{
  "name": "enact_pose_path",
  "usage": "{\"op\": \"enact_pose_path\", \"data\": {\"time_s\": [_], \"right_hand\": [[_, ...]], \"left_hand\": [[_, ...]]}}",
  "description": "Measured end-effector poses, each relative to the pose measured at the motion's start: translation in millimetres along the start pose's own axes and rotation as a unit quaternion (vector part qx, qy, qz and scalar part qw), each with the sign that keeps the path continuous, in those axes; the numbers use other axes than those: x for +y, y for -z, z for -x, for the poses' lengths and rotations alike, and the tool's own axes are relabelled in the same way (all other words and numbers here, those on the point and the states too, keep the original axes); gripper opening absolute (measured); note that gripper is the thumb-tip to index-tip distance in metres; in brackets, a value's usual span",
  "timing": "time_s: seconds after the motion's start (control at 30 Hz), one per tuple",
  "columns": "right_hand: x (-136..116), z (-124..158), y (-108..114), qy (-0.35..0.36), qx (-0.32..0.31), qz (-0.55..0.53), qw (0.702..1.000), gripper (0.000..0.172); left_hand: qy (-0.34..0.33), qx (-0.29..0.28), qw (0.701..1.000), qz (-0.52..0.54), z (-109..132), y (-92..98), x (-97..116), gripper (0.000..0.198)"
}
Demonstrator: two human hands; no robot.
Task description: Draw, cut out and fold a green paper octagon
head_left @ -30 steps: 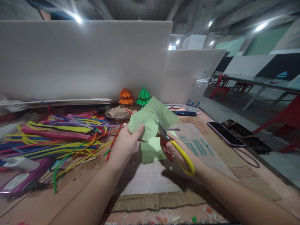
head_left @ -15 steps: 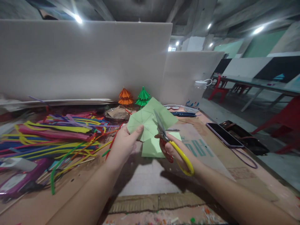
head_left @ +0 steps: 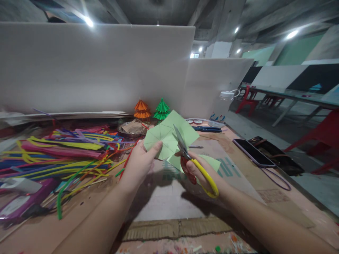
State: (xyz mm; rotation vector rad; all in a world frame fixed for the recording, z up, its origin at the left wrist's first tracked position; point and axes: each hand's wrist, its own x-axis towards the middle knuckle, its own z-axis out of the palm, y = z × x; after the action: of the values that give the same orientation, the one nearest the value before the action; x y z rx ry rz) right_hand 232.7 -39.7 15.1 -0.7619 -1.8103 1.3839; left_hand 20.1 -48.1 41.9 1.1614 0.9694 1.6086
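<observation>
My left hand [head_left: 144, 157] pinches a sheet of light green paper [head_left: 161, 135] by its lower left edge, thumb on top. Creased or drawn lines fan out from the paper's middle. In my right hand [head_left: 194, 167] is a pair of scissors [head_left: 182, 141] with yellow and red handles; their blades lie over the paper, pointing up and away. Part of the sheet spreads to the right beyond the blades. Below, near my right hand, a second green piece [head_left: 210, 162] shows partly, its middle hidden behind the hand.
Many coloured pipe cleaners [head_left: 63, 148] lie at left beside a purple glue gun [head_left: 26, 201]. An orange paper tree [head_left: 142, 110] and a green one [head_left: 161, 109] stand behind. A phone [head_left: 253, 151], a clear bottle [head_left: 222, 107] and dark pliers [head_left: 209, 129] are at right.
The lower green piece has shifted and swung to the right under my right hand, uncovering printed lettering on the board. Both hands and the scissors stay nearly in place.
</observation>
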Motion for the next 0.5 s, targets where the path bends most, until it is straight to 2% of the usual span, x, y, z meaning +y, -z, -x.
{"op": "enact_pose_path", "data": {"time_s": [0.1,0.23,0.5], "right_hand": [[-0.4,0.5,0.0,-0.008,0.002,-0.009,1.000,0.074],[0.4,0.3,0.2,-0.010,0.004,-0.007,1.000,0.067],[6.4,-0.7,0.7,-0.013,0.008,-0.027,1.000,0.069]], "left_hand": [[-0.004,0.000,1.000,-0.001,-0.5,-0.6,0.5,0.060],[-0.005,0.005,1.000,-0.001,-0.5,-1.6,1.8,0.059],[-0.002,0.001,1.000,0.000,0.4,-1.4,2.5,0.060]]}}
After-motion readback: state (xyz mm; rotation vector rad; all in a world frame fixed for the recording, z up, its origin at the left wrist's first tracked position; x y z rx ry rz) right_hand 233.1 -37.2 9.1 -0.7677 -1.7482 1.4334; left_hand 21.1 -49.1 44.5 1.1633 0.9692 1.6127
